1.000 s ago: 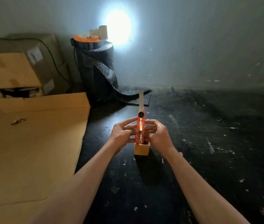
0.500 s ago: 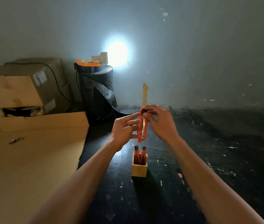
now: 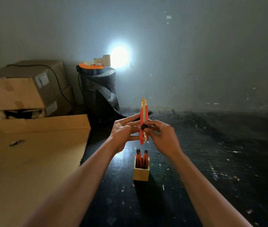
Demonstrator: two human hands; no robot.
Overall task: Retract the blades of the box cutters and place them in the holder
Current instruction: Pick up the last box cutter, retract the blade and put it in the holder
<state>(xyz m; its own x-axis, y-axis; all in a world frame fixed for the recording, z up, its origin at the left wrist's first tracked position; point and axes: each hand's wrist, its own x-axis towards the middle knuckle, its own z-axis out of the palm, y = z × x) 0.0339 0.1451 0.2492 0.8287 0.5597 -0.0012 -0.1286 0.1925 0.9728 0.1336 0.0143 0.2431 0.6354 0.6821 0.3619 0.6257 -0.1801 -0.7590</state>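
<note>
Red box cutter (image 3: 143, 122) upright above the wooden holder (image 3: 141, 173), gripped between left hand (image 3: 124, 131) and right hand (image 3: 162, 136), fingers of both grasping its body; short blade tip showing at 12 o'clock. Inside holder on the dark table (image 3: 212, 161): two more cutters (image 3: 141, 158), standing upright. Cardboard boxes (image 3: 25, 90) at 10 o'clock.
</note>
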